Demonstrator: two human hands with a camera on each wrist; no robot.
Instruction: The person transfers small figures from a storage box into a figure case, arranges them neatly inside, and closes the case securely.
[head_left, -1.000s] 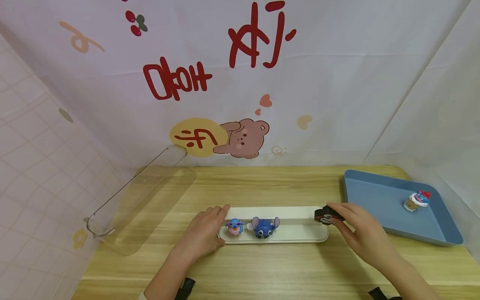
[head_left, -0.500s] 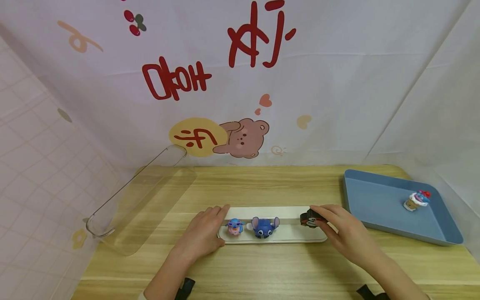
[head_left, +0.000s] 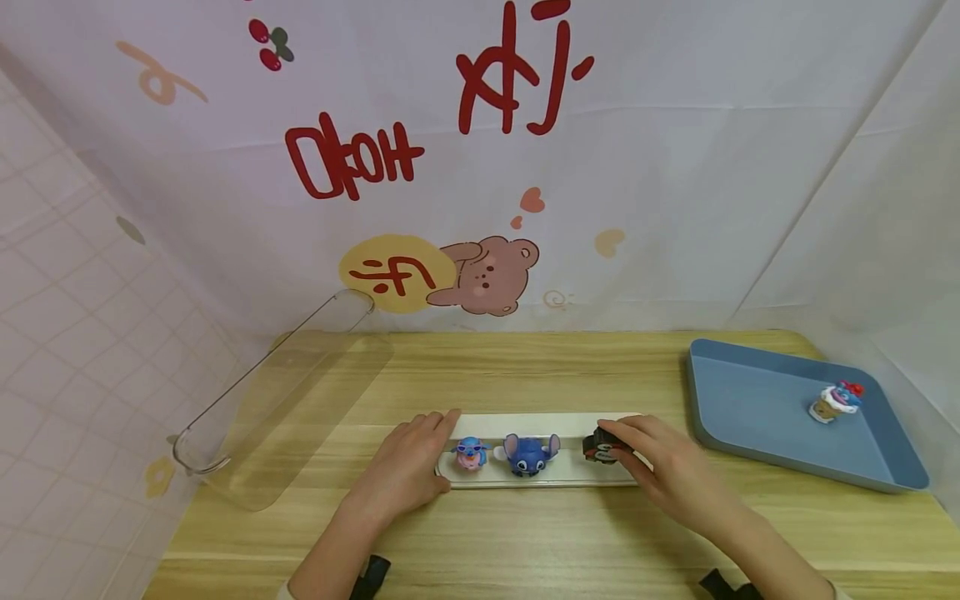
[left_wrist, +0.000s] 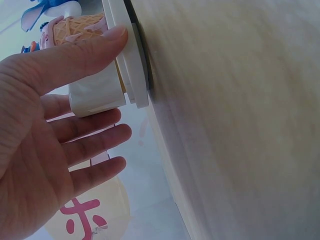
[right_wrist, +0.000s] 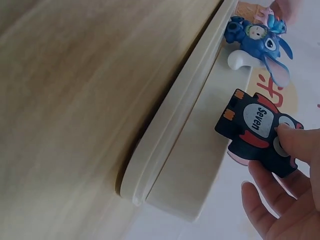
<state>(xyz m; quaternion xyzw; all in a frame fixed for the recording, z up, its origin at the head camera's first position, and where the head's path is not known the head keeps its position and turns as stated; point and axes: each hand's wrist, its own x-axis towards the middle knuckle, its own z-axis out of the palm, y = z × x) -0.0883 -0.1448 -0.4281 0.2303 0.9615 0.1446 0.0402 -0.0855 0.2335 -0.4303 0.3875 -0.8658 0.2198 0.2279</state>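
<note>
A long white two-level stand (head_left: 558, 478) lies in front of me. My left hand (head_left: 408, 460) grips its left end, thumb on the front edge and fingers behind. Two blue toy figures stand on it: a small one with sunglasses on an ice-cream cone (head_left: 470, 454) and a big-eared one (head_left: 529, 455). Over the right part, my right hand (head_left: 667, 467) pinches a flat black bird-shaped figure (right_wrist: 252, 127) between thumb and fingers. It has orange feet, red wings and a "Seven" label. The figure is tilted; whether it touches the stand I cannot tell.
At the right, a blue tray (head_left: 757, 417) holds one more blue figure with a red bow (head_left: 836, 402). A clear plastic cover (head_left: 300, 408) lies at the left on the wooden table (head_left: 525, 542). A printed white cloth (head_left: 660, 183) hangs behind.
My right hand has moved left with the black bird figure, from the stand's right end to nearer the big-eared figure. The left hand has stayed at the stand's left end.
</note>
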